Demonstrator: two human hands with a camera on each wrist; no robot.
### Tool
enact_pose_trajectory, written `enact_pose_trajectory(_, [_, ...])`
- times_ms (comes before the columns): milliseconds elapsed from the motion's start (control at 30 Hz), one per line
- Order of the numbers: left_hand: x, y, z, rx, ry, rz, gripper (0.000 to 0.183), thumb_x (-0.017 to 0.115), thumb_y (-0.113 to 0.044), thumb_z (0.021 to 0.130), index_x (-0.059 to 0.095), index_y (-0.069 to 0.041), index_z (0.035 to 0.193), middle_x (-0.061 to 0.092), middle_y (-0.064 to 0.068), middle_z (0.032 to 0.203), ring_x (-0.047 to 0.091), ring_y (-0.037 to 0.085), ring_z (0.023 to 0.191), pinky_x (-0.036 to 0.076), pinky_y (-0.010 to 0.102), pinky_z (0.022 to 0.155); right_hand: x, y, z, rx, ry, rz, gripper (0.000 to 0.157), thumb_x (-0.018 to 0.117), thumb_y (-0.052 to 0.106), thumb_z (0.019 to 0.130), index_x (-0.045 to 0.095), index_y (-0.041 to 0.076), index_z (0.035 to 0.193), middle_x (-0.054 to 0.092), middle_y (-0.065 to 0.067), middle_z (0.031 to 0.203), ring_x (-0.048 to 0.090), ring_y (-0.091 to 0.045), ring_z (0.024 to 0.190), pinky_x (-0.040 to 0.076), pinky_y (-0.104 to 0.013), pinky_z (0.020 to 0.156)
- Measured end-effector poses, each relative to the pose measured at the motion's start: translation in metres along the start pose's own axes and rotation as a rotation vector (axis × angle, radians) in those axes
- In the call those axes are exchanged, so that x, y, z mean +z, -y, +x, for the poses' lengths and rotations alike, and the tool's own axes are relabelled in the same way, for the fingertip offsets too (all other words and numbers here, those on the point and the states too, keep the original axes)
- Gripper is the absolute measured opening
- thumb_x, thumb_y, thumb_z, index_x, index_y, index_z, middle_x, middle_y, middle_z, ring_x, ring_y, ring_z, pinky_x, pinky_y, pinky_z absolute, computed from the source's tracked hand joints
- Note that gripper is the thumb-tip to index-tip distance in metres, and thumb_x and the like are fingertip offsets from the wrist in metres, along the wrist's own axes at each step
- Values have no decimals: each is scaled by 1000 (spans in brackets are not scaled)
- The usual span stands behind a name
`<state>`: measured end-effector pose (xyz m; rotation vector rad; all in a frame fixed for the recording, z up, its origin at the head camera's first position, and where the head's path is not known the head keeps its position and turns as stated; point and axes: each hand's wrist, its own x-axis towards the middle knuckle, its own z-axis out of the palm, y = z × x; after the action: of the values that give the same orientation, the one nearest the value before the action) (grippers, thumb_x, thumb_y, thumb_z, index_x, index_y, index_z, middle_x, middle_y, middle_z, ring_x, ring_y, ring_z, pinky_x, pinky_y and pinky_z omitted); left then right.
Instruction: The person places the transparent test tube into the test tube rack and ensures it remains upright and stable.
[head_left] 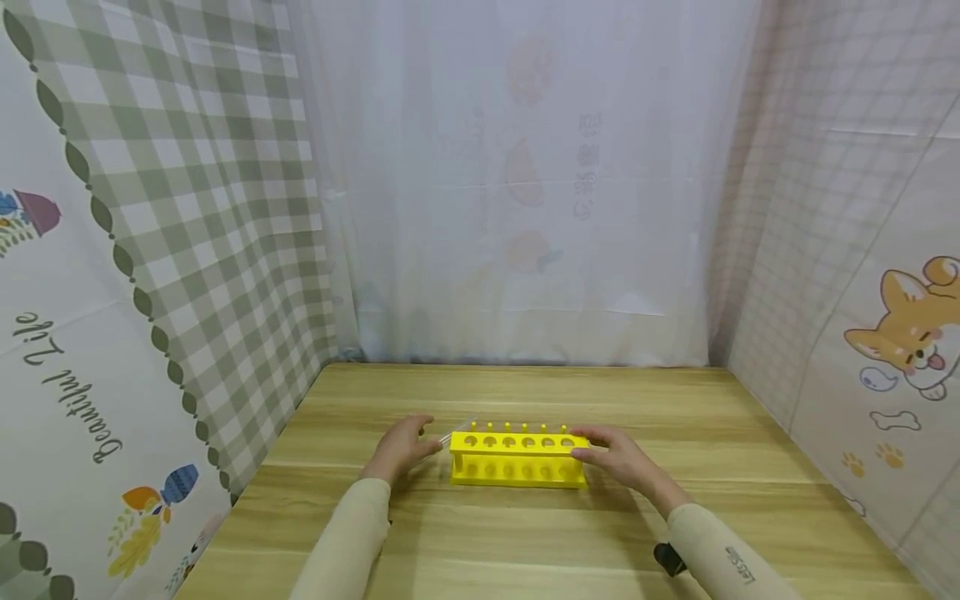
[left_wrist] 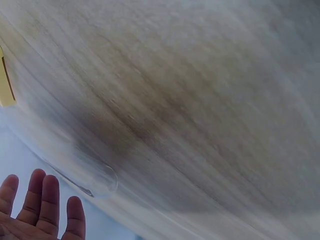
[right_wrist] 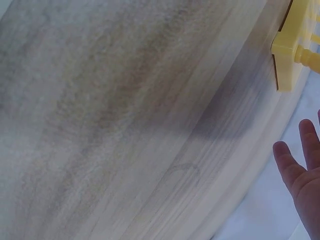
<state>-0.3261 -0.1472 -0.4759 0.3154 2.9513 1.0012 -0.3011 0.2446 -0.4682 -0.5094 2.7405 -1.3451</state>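
Observation:
A yellow test tube rack (head_left: 517, 454) with a row of round holes and a row of pegs stands upright on the wooden table. Behind its left end lies a clear glass tube (head_left: 456, 433); the left wrist view shows a rounded clear end (left_wrist: 106, 182) on the table. My left hand (head_left: 403, 450) is just left of the rack and close to the tube, fingers extended and apart from it in the left wrist view. My right hand (head_left: 618, 457) is at the rack's right end, fingers spread; whether they touch it I cannot tell.
The wooden table (head_left: 517, 542) reaches back to a white curtain (head_left: 525, 208). A green checked cloth (head_left: 232, 208) hangs on the left, and a cloth with a cartoon dog (head_left: 911, 329) hangs on the right.

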Motion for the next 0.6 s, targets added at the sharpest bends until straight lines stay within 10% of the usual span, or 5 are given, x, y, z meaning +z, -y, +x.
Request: enact_pose_trajectory(600, [8, 0, 7, -3, 33, 36, 46, 73, -18, 91, 60, 0, 132, 65, 21, 121, 61, 37, 111, 49, 52, 94, 0, 4, -2, 69, -4, 14, 49, 69, 35, 94, 62, 7, 133, 53, -18, 142, 45, -44, 131, 36, -60, 106])
